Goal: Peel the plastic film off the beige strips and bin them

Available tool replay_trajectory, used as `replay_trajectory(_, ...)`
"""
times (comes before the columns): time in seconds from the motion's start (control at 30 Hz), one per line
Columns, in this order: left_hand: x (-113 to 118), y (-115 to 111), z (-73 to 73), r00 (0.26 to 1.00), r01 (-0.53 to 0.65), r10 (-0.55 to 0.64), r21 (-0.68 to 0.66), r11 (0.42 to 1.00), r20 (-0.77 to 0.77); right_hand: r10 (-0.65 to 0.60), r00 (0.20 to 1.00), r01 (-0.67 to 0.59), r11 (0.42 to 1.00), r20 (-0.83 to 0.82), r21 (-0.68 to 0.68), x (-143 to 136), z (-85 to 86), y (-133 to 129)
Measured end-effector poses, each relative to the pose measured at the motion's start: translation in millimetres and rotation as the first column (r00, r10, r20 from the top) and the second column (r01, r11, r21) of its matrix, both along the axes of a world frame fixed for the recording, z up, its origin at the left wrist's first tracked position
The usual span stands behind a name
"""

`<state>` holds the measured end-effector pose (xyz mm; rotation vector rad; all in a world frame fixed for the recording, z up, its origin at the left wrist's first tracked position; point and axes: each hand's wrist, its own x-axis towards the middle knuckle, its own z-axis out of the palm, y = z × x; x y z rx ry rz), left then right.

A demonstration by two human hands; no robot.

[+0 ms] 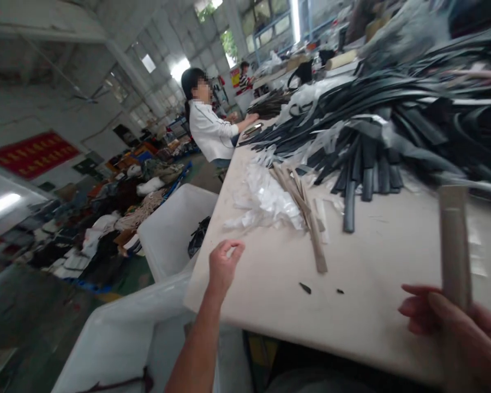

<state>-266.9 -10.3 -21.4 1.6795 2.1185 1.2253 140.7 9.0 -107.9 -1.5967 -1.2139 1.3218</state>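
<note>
My left hand [224, 263] is above the table's left edge, its thumb and forefinger curled into a ring with nothing visible between them. At the lower right, my right hand [445, 314] grips a flat grey-brown strip [455, 245] that stands upright from the fingers. More grey-brown strips [311, 229] lie crossed on the pale table [376, 262], beside crumpled white plastic film [270, 196]. Behind them, bundles of black strips [368, 158] are piled up, partly wrapped in clear plastic. Two small dark scraps [305, 287] lie near the front edge.
White bins [106, 327] stand left of and below the table, with dark material inside one. A person in a white top [209, 128] is at the table's far left side, hands near dark strips. Heaps of material [118, 224] cover the floor further left.
</note>
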Motion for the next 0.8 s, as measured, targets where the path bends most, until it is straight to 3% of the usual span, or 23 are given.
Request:
replay_trajectory(0.13, 89.8, 50.6, -10.3, 0.954, 0.277, -0.290, -0.144, 0.950, -0.082, 0.058, 0.992, -0.060, 0.998, -0.116, -0.017, -17.1, 20.5, -4.6)
replay_trajectory(0.2, 124.2, 65.3, -17.4, 0.913, 0.295, -0.360, -0.298, 0.908, -0.192, 0.103, 0.984, -0.103, 0.995, -0.142, 0.011, -19.5, 26.6, -6.6)
replay_trajectory(0.3, 153.2, 77.8, -23.8, 0.886, 0.201, -0.354, -0.439, 0.876, -0.300, 0.133, 0.975, -0.125, 0.991, -0.177, 0.057, -19.9, 28.2, -8.8)
replay_trajectory(0.43, 158.2, 84.7, -19.7, 0.928, 0.074, -0.252, -0.526, 0.847, -0.275, 0.182, 0.960, -0.163, 0.981, -0.213, 0.105, -20.1, 22.4, -8.5)
replay_trajectory(0.57, 152.6, 85.7, -16.5, 0.958, 0.073, -0.208, -0.537, 0.840, -0.196, 0.232, 0.952, -0.205, 0.968, -0.200, 0.146, -20.9, 20.0, -7.2)
replay_trajectory(0.7, 145.7, 87.0, -28.6, 0.991, 0.130, -0.126, -0.437, 0.890, 0.036, 0.258, 0.946, -0.226, 0.959, -0.195, 0.169, -21.4, 22.1, -7.3)
replay_trajectory(0.8, 140.8, 86.5, -40.4, 0.951, 0.196, -0.080, -0.382, 0.903, 0.300, 0.241, 0.944, -0.215, 0.967, -0.224, 0.136, -22.2, 26.0, -5.1)
